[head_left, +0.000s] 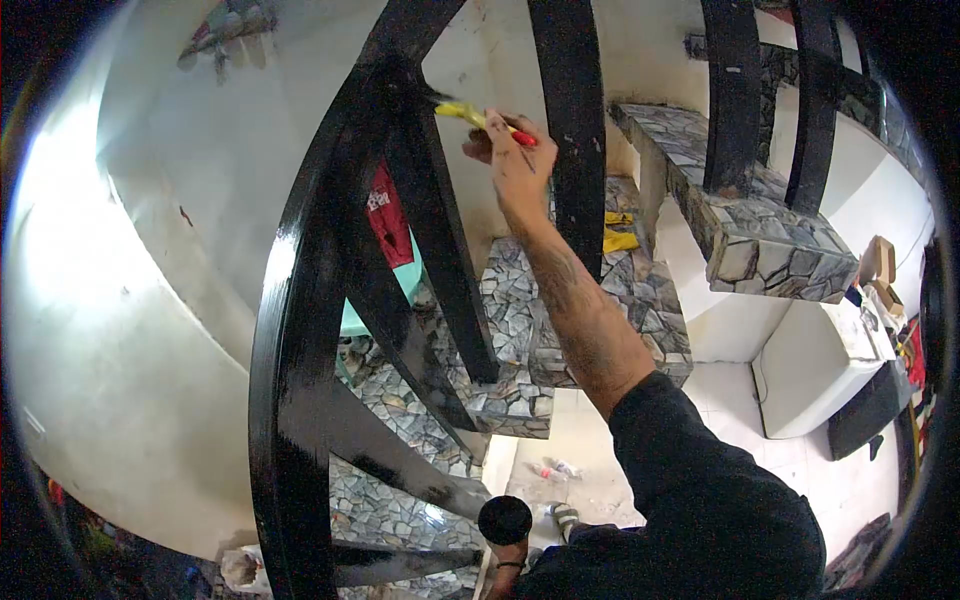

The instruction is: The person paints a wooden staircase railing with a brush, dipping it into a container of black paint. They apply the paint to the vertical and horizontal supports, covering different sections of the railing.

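Hands occupied: the right hand (520, 175) grips a paintbrush (460, 111) at twelve o'clock, bristles at the black railing (290, 400); the left hand (512, 552) holds a round container (505, 520) at six o'clock, seemingly upright to prevent spills.

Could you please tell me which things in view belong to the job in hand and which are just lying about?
In use:
yellow-and-red-handled brush, right hand
round container, black inside, left hand
glossy black beams, at the brush's tip

Seemingly lying about:
crumpled yellow item on grey stone-patterned step
brown cardboard box
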Demonstrator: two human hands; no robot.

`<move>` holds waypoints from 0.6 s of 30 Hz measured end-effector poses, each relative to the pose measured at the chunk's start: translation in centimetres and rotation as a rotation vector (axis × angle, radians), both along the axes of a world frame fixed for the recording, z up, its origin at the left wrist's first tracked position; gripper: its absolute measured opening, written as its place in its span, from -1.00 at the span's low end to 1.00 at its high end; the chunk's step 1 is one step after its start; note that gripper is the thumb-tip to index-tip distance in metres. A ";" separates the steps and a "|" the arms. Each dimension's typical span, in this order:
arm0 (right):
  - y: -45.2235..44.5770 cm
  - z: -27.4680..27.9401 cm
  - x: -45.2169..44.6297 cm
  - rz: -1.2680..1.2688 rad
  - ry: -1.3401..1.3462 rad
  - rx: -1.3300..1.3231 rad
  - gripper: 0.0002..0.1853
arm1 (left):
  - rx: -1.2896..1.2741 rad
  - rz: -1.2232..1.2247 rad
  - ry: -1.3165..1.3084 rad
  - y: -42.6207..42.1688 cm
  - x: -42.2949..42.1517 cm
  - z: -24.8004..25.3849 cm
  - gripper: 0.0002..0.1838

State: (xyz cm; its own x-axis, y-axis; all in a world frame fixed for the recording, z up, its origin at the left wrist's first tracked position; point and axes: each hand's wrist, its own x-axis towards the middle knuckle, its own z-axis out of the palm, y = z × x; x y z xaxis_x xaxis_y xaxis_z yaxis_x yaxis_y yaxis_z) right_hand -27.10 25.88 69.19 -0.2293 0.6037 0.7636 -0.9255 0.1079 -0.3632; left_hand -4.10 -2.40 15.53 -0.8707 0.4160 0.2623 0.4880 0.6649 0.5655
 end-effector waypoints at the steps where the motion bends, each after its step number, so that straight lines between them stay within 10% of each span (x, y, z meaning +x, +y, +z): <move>1: 0.6 -0.5 0.7 -0.011 -0.036 0.030 -0.72 | -0.003 -0.001 0.003 0.0 0.0 0.0 -0.40; 18: 3.5 -0.8 2.5 -0.145 -0.089 0.160 -0.74 | 0.012 0.024 0.033 0.0 -0.3 -0.9 -0.43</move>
